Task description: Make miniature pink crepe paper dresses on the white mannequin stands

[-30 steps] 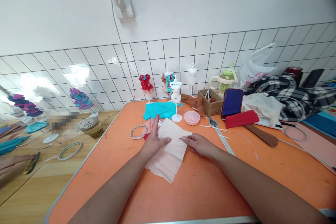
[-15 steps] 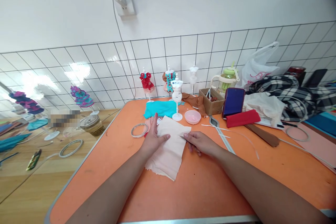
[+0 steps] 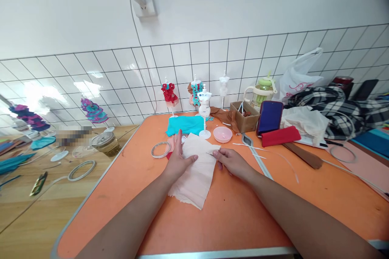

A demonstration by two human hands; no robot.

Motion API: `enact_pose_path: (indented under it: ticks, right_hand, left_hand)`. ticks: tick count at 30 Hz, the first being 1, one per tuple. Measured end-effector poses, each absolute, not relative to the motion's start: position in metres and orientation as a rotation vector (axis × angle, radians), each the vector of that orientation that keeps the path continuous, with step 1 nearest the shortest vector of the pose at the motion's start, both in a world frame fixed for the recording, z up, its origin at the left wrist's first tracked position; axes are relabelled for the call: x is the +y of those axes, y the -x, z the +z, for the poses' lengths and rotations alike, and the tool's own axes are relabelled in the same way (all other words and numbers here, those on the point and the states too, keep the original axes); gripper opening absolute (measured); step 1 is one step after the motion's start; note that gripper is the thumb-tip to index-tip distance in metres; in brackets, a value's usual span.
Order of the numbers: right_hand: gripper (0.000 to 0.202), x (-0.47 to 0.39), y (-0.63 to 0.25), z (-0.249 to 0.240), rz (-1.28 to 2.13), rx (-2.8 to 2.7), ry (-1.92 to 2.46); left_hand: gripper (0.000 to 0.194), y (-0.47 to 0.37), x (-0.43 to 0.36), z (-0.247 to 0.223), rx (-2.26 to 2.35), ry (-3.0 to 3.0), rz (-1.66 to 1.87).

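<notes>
One box (image 3: 250,125) beyond the pale cloth (image 3: 197,182) holds brown bits (image 3: 246,113).

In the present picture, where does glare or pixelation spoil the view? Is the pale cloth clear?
In the head view, glare whitens the tiled wall at left; there too, pixelation hides something beside the lidded jar; the pale cloth looks clear, but the tool tip at the right hand is too small to identify.

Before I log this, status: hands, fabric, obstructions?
Left hand on pale pink fabric. Right hand pinching slim tool at fabric's edge. White dress form just beyond, not blocking.
</notes>
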State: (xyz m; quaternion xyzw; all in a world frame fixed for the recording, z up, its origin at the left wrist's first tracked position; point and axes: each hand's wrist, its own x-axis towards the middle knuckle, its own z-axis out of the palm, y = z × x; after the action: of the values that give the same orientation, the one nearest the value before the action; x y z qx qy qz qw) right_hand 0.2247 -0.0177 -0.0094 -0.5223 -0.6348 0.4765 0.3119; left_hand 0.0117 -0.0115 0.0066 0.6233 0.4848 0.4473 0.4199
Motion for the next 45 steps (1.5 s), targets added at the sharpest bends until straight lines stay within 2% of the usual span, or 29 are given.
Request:
enact_pose_path:
  ticks: [12, 18, 21, 24, 26, 33, 45]
  right_hand:
    - [0.05, -0.016, -0.222, -0.017, 1.233, -1.635, 1.307]
    - [0.048, -0.015, -0.228, -0.009, 1.213, -1.681, 1.401]
    - [0.048, -0.015, -0.228, -0.008, 1.226, -1.677, 1.411]
    - [0.047, -0.016, -0.226, -0.008, 1.244, -1.674, 1.399]
    - [0.047, -0.017, -0.225, -0.008, 1.258, -1.675, 1.39]
    - [0.054, -0.019, -0.224, -0.009, 1.289, -1.745, 1.4]
    - [0.05, -0.02, -0.219, -0.013, 1.285, -1.673, 1.322]
  left_hand:
    - [0.109, -0.02, -0.017, 0.004, 1.1, -1.611, 1.109]
    - [0.106, -0.021, -0.012, 0.003, 1.109, -1.538, 1.202]
    - [0.089, -0.014, -0.008, 0.001, 1.248, -1.264, 1.098]
    - [0.063, -0.007, -0.009, 0.002, 1.12, -0.996, 0.706]
    - [0.056, -0.005, -0.011, 0.003, 1.006, -0.945, 0.57]
    - [0.054, -0.015, -0.018, 0.005, 0.921, -1.055, 0.726]
    - [0.055, -0.019, -0.017, -0.001, 1.019, -1.172, 0.872]
